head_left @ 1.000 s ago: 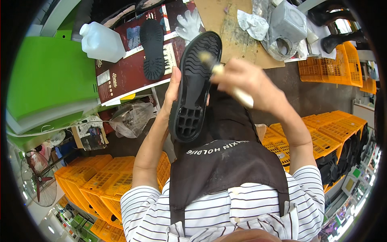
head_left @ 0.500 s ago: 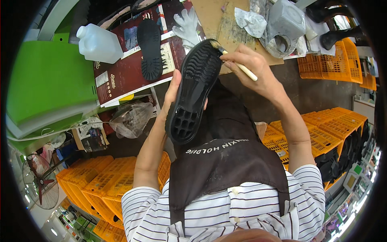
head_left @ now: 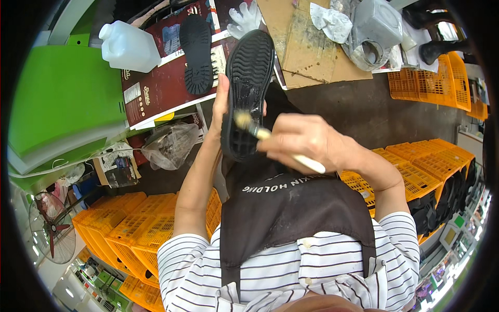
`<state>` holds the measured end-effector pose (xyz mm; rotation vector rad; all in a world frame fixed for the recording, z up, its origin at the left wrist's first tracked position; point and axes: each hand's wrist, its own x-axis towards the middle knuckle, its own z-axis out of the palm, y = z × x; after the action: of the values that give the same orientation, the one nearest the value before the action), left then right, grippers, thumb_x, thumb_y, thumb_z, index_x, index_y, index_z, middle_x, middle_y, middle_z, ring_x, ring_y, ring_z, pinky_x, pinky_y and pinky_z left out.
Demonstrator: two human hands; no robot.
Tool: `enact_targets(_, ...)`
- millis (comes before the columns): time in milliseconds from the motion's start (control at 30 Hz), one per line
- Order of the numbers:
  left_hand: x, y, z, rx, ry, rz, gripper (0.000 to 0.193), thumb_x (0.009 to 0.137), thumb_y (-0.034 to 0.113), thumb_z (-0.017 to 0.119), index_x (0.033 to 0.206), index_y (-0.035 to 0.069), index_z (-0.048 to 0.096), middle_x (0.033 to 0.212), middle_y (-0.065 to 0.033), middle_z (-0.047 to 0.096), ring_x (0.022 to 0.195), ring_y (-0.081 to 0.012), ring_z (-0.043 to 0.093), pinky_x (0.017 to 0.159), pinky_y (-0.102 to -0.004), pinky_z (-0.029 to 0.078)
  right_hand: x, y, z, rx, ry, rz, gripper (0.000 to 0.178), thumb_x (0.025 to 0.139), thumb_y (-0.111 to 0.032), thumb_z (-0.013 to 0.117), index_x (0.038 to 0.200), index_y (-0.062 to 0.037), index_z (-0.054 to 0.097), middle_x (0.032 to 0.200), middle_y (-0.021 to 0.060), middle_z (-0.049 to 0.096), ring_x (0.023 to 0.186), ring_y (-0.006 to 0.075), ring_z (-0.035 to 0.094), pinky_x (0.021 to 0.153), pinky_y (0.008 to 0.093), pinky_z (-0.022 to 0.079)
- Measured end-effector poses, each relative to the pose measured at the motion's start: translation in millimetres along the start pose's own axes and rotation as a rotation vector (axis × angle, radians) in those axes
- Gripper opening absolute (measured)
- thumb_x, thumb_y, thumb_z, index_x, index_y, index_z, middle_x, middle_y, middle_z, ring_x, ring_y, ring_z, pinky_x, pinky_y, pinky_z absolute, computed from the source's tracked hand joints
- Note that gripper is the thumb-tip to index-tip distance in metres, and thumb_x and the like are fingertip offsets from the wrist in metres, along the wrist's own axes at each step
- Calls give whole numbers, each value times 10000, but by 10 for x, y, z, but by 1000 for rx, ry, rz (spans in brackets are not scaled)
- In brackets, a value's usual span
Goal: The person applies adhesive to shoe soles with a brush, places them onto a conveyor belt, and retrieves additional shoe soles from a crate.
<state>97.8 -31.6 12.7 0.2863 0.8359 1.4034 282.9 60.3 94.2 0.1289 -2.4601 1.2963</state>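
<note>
My left hand (head_left: 221,99) grips a black shoe sole (head_left: 251,65) by its sides, thumb along the left edge and fingertips showing at the right edge. The sole's grooved, hollowed face is turned up, and its middle glistens wet. A brush (head_left: 264,134) with pale bristles and a cream handle is held in my right hand (head_left: 306,138). Its bristles are at the sole's lower middle, above the square hollows near the heel; motion blurs them. A second black sole (head_left: 196,57) with a lugged tread lies on the dark red cardboard, left of the held one.
On the table are a white plastic jug (head_left: 130,48), a white glove (head_left: 244,20), crumpled white paper (head_left: 331,22) and a cut-open clear container (head_left: 368,54). A green machine (head_left: 73,99) stands left. Orange crates (head_left: 148,221) are stacked on both sides, and a fan (head_left: 53,229) is at lower left.
The brush has swept from the sole's upper right edge down to its lower middle, my right hand coming nearer my body. The sole has shifted slightly upward and turned more upright.
</note>
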Motion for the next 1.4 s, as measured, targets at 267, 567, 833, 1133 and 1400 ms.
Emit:
enact_targets(267,-116,-66,-81,32,-105,-73,827,919,716,225,1081,2,608,798,-119,664,706,-179,643,639,-299,524,276,617,-554,446,100,771,274,841,-295,617,908,-58,736,759,24,668,616,81,559,531,231,450)
enact_targets(567,-113,-87,-98,-148,-40,4,814,919,712,252,1078,-5,603,802,-132,661,693,-202,647,616,-310,526,145,540,-212,-338,16,-32,200,815,-106,638,1011,-65,627,785,77,511,727,260,580,611,343,495)
enact_targets(833,40,198,375,-456,502,-231,855,921,706,235,1118,-61,554,750,-200,628,566,-294,603,493,-383,491,126,442,-301,-83,-189,-198,284,755,-32,669,1036,-73,675,866,72,566,772,225,584,634,327,495)
enact_targets(1133,-54,-10,-80,-97,-151,-9,784,938,680,251,1136,-4,578,833,-138,659,656,-230,631,598,-324,511,212,667,-330,-267,269,71,138,798,-67,669,935,-89,667,779,112,583,733,301,609,637,375,497)
enact_targets(1400,256,136,-13,-138,-57,80,816,916,719,240,1051,-8,586,762,-135,639,642,-217,631,581,-308,522,137,-40,-86,-38,41,-22,219,791,-21,674,1002,-45,622,795,91,515,723,275,572,607,380,483)
